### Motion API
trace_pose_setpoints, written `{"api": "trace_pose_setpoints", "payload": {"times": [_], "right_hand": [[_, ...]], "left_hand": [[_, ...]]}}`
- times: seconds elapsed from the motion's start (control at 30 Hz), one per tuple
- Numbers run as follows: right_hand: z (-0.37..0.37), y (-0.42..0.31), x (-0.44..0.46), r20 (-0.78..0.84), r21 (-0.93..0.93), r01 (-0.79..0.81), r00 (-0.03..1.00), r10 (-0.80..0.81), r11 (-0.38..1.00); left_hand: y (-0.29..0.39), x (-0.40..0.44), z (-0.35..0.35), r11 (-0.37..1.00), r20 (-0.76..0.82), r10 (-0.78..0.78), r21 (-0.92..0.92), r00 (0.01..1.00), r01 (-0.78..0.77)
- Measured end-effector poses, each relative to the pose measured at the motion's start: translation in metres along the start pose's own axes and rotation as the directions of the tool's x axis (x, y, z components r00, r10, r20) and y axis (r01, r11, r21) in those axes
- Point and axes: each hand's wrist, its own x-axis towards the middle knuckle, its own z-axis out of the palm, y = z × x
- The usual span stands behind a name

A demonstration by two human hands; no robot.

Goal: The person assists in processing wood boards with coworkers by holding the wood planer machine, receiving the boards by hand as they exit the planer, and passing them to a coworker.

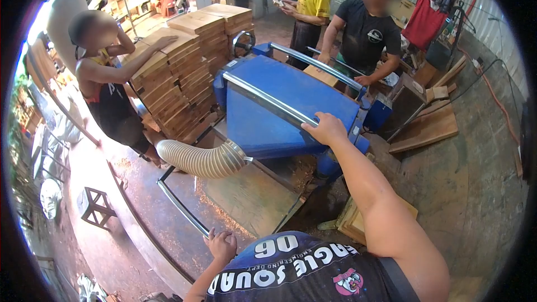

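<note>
A blue thickness planer (291, 100) stands in front of me, with a shiny metal roller (268, 99) along its near top edge. My right hand (327, 129) rests on the right part of this roller, thumb and fingers apart. Low at the left, my left hand (222, 244) has its fingers curled at the near end of a lower metal roller (182, 207); its grip is partly hidden. A ribbed hose (204, 159) joins the planer's near side. Across the machine, a person in a dark shirt (366, 36) has both hands by the far roller and a wooden board (321, 75).
Stacked wooden boards (184, 72) stand at the left, where another person (106, 78) leans a hand on them. Someone in a yellow shirt (313, 1) stands behind. A small stool (96, 208), wood shavings and a wooden piece (352, 223) are on the floor. Boards (425, 128) lie right.
</note>
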Motion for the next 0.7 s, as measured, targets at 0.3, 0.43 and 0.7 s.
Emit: {"api": "trace_pose_setpoints", "payload": {"times": [0.3,0.43,0.7], "right_hand": [[-0.0017,-0.0011,-0.0002,0.011,-0.009,0.000,1.000,0.000,1.000],[-0.0013,-0.0014,-0.0007,0.008,-0.011,0.003,1.000,-0.003,1.000],[0.0012,0.0007,0.0015,0.013,-0.010,0.006,1.000,-0.006,1.000]], "left_hand": [[-0.0024,0.0005,0.0014,1.000,-0.020,0.021,0.010,1.000,-0.021],[-0.0002,-0.0003,0.0011,1.000,-0.041,0.021,0.007,0.999,-0.021],[-0.0027,0.0005,0.0039,0.999,-0.055,0.039,0.016,0.998,-0.039]]}}
